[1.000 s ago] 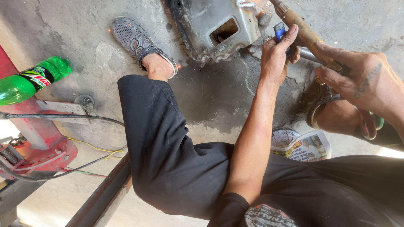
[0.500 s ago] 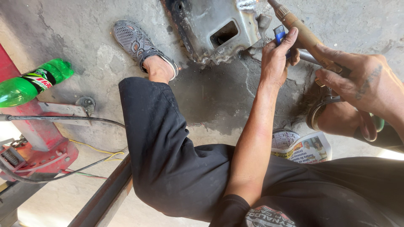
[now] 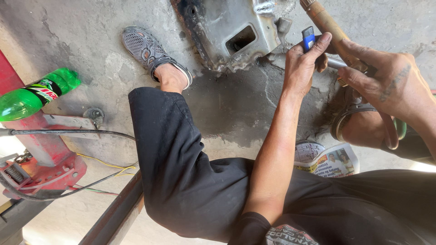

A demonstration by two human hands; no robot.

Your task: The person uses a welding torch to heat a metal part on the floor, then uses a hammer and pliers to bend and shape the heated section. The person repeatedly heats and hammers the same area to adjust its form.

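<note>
Left hand (image 3: 305, 63) has a closed grip on a small blue lighter (image 3: 308, 37), thumb on top, held right at the brass torch (image 3: 328, 23); right hand (image 3: 386, 84) grips the torch lower down near its metal tube. Both sit just over the concrete floor (image 3: 91, 59), beside a rusty sheet-metal part (image 3: 218, 25), bare sandalled foot close by. Risk as judged: a flare-up could burn the lighter thumb, being so near the nozzle.
</note>
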